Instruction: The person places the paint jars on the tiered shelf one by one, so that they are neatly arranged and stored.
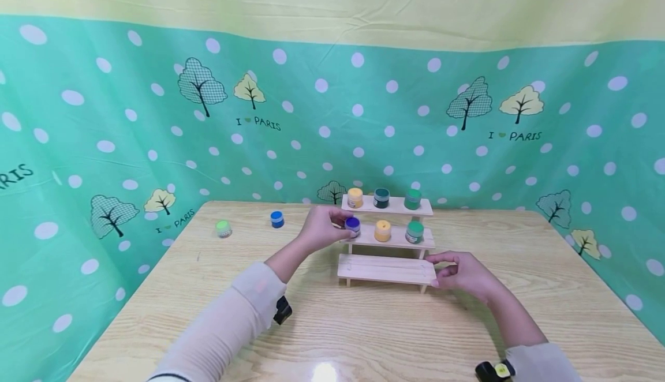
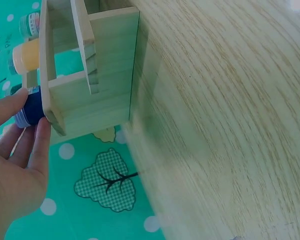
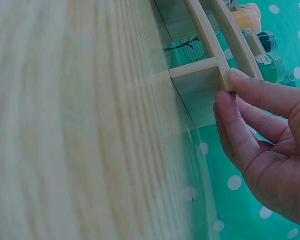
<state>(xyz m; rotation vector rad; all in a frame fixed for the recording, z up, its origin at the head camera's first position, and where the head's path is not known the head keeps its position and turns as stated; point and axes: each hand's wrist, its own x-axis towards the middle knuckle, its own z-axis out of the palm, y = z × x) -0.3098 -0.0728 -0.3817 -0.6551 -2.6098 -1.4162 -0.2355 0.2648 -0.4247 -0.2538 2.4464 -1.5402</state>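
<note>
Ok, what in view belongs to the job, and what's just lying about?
Belong to the job:
left hand, pinching the round purple jar at the middle shelf
right hand, gripping the three-tier pale wooden stand
five round orange, teal and green jars on it
likely the round lime-green jar and round blue jar, set apart

Just surroundings:
wood-grain table
printed green cloth

Left hand (image 1: 321,231) pinches (right hand (image 1: 466,274) likewise).
</note>
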